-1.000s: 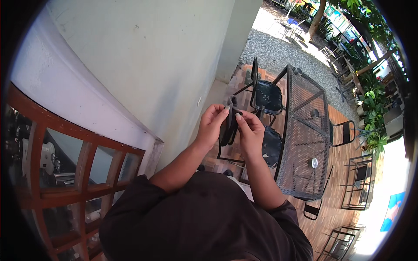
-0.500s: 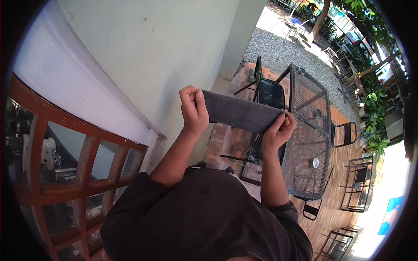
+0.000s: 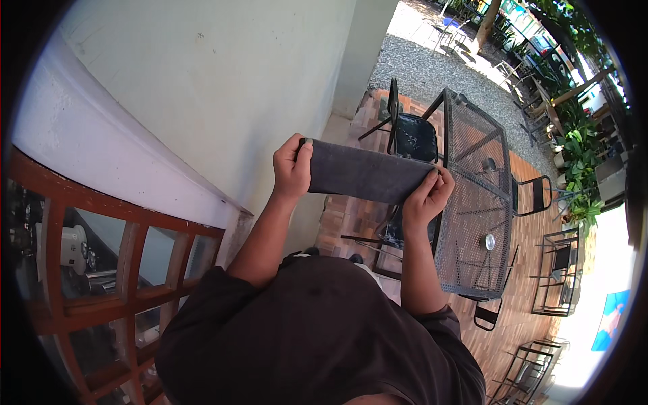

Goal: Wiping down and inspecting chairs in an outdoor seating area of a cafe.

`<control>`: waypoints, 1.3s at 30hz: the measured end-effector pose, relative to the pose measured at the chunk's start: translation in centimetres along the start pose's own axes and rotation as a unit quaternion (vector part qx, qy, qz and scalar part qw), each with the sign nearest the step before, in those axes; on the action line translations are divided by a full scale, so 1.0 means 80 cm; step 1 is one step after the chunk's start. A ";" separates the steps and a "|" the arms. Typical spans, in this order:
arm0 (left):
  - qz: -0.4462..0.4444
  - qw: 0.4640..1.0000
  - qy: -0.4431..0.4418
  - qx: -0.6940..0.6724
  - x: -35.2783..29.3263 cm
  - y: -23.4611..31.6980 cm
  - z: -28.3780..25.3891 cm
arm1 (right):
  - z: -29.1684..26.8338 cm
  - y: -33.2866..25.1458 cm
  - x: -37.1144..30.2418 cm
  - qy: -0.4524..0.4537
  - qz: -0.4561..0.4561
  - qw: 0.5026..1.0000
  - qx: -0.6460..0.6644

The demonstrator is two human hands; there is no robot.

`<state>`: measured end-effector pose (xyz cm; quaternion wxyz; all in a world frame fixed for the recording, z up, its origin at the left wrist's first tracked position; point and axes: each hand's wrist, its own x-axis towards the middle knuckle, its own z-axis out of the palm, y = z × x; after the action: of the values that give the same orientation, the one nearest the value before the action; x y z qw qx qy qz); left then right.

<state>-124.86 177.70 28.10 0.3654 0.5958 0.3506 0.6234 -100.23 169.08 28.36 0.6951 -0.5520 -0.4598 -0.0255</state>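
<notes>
A dark grey cloth, seemingly folded into a long flat strip, is stretched in the air in front of my chest. Its left end is pinched between the thumb and fingers of my left hand. Gripping the other end, my right hand sits slightly lower, so the strip slopes down to the right. Behind the cloth, parts of a black chair and the tiled floor are hidden.
A black mesh-topped table stands to my right, with a small metal bowl on it. A pale wall rises ahead and left. Close on my left is a brown wooden-framed window. More chairs and plants line the right.
The cloth and both hands have shifted slightly left in the view. The strip looks flatter and a little wider, still gripped at both ends.
</notes>
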 end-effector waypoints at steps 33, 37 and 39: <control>-0.273 0.865 -0.200 -0.370 -0.049 0.026 0.052 | 0.021 -0.042 -0.067 -0.333 0.255 0.893 0.162; -0.224 0.899 -0.211 -0.312 -0.050 0.026 0.053 | 0.017 -0.016 -0.066 -0.339 0.268 0.885 0.174; -0.193 0.915 -0.215 -0.282 -0.054 0.020 0.053 | 0.014 -0.005 -0.062 -0.350 0.288 0.876 0.164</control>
<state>-120.59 173.14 27.60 0.6980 0.5086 0.1810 0.4705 -104.03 167.44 25.32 0.5457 -0.5111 -0.4916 0.4465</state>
